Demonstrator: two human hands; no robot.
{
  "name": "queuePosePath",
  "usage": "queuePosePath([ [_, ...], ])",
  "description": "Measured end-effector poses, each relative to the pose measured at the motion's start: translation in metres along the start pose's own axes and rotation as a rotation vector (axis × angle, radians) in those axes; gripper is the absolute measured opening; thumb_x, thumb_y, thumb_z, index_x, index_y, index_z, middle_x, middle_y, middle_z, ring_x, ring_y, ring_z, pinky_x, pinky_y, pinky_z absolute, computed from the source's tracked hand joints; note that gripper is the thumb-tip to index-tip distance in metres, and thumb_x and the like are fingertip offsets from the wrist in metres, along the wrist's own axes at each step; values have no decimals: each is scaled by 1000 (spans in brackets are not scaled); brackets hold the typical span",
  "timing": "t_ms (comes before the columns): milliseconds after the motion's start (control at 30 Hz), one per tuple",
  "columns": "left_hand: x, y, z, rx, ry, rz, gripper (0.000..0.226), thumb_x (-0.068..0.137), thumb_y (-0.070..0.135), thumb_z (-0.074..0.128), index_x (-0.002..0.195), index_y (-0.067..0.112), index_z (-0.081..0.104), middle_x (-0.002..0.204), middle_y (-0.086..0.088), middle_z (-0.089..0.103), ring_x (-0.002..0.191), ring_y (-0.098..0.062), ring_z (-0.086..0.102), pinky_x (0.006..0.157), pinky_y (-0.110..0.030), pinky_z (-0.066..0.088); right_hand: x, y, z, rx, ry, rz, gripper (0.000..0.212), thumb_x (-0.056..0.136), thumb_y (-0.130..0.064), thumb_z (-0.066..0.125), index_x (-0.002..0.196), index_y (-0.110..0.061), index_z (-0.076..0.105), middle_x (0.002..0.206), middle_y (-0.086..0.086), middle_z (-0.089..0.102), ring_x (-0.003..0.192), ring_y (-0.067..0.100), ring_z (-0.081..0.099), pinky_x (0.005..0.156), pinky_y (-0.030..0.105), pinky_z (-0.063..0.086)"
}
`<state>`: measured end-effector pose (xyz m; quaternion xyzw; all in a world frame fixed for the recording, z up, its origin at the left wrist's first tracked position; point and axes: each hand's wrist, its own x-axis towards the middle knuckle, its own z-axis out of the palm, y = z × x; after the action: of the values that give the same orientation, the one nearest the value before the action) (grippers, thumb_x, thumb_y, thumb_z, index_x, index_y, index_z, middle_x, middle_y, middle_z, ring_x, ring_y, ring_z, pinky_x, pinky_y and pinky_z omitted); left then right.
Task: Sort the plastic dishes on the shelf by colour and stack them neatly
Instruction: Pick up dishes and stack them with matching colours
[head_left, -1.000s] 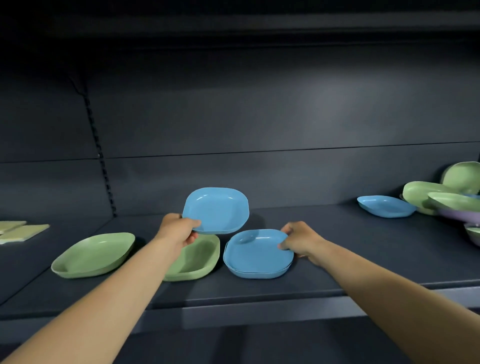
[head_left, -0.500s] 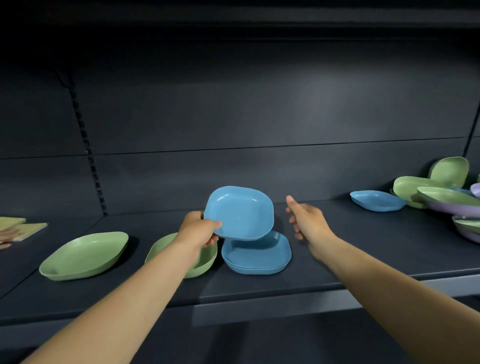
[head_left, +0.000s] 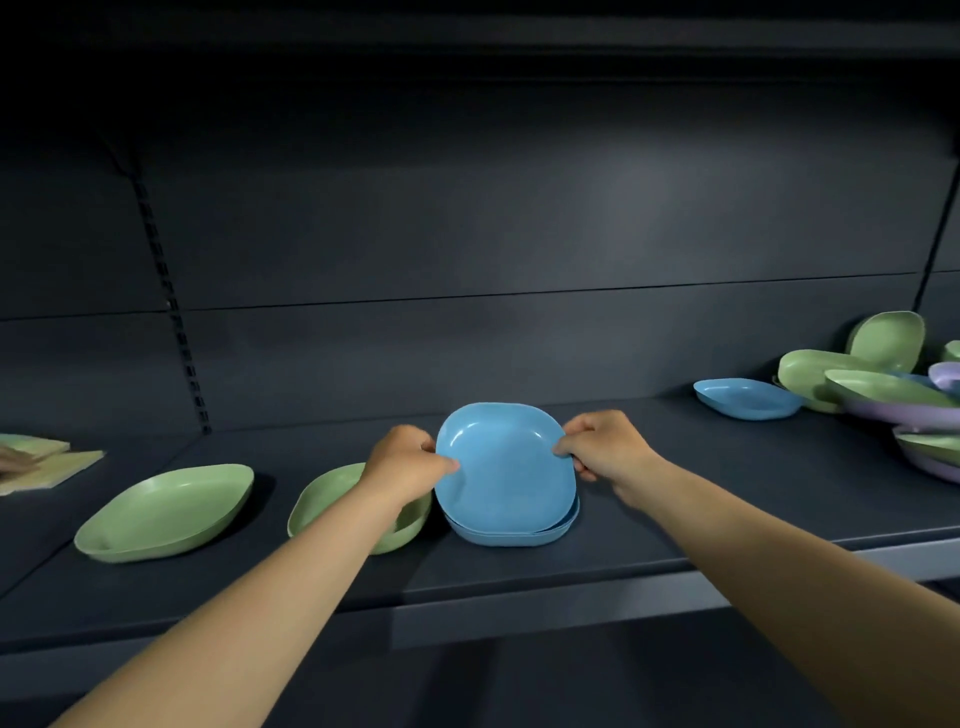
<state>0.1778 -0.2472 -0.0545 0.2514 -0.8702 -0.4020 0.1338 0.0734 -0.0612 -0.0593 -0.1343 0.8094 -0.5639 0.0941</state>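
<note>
A blue plastic dish (head_left: 504, 470) is tilted toward me just above a low stack of blue dishes (head_left: 514, 535) at the middle of the dark shelf (head_left: 649, 525). My left hand (head_left: 405, 462) pinches its left rim and my right hand (head_left: 602, 452) pinches its right rim. A green dish (head_left: 322, 504) lies left of the stack, partly hidden by my left arm. Another green dish (head_left: 166, 512) lies further left. A single blue dish (head_left: 748, 397) sits at the right.
A jumbled heap of green dishes (head_left: 852, 369) and purple dishes (head_left: 914, 413) fills the shelf's far right. Pale flat cards (head_left: 47, 460) lie on the neighbouring shelf at the far left, with another person's fingers (head_left: 13, 462) on them. The shelf's front edge (head_left: 545, 605) runs below the stack.
My left hand carried the blue dish rightward over the blue stack. My right hand left the stack, opened, then took hold of the dish's right rim.
</note>
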Motion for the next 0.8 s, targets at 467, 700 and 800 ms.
queuePosePath([
  [467,11,2,6,399,-186,-1,50,71,24,78,110,18,48,109,1,52,98,-19,51,78,-26,42,10,12,5,-328,-219,36,27,77,7,62,92,-15,64,75,0,56,68,15,50,53,21,39],
  [700,18,38,19,667,-104,135,70,73,35,76,133,23,41,135,-2,42,129,-24,35,99,-29,37,14,24,-16,-379,-201,-87,35,82,-32,71,113,-21,59,91,-7,54,94,15,55,77,24,40],
  [800,28,71,36,538,-117,188,58,78,36,72,129,19,48,133,-3,49,123,-21,47,95,-26,39,19,27,-54,-525,-141,-166,41,82,-43,68,115,-22,58,97,-4,56,90,13,55,71,22,39],
])
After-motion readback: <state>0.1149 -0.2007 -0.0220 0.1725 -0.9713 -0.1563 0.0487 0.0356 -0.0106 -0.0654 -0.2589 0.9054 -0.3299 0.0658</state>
